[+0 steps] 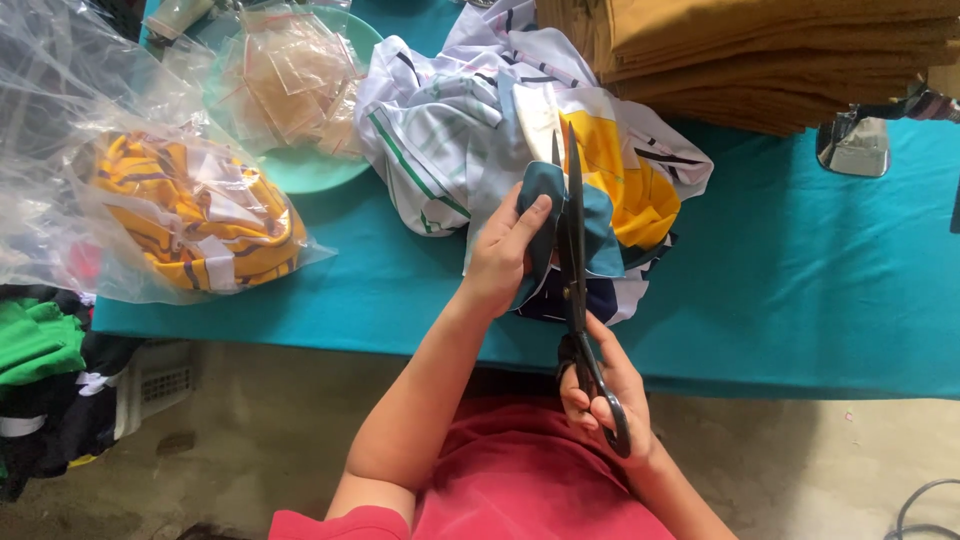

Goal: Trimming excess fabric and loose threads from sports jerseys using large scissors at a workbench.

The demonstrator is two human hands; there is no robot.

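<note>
Fingers of the left hand (pixel 505 250) pinch a teal cloth fold (pixel 592 225) above the teal-covered table (pixel 800 280); the right hand (pixel 605 395) grips long black scissors (pixel 575 250), blades nearly closed against it. By my judgement cutting is under way, with the white printed garment heap (pixel 460 130) left

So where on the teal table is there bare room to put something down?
Bare cloth lies on the table, right of the white garment pile and below the folded brown stack and metal object. A narrower patch sits between the plastic bag and pile. The upper left is crowded.
</note>
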